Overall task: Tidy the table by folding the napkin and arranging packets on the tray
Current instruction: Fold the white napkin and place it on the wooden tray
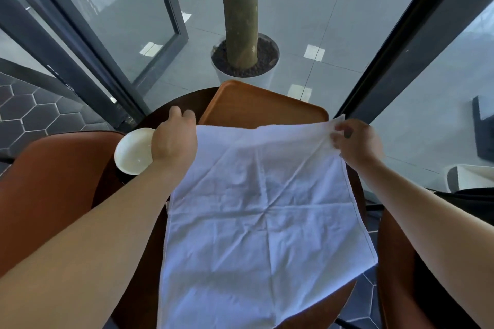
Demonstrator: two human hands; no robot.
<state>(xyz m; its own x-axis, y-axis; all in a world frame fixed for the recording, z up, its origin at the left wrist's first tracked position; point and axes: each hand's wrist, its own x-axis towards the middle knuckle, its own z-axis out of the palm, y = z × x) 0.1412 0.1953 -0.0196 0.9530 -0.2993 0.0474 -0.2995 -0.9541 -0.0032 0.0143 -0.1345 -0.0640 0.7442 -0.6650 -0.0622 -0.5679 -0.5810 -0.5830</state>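
Note:
A white creased napkin (262, 216) is spread out flat above the small round dark table (157, 120), hiding most of it. My left hand (175, 136) grips the napkin's far left corner. My right hand (355, 141) pinches the far right corner, where the cloth bunches up. The far edge is stretched between both hands. Behind that edge lies a brown wooden tray (256, 104); its visible part holds nothing. No packets show in this view.
A white bowl (132, 152) sits on the table just left of my left hand. Orange-brown chairs (53, 181) stand at left and right. Beyond the table are a white planter with a trunk (244, 61) and dark-framed glass walls.

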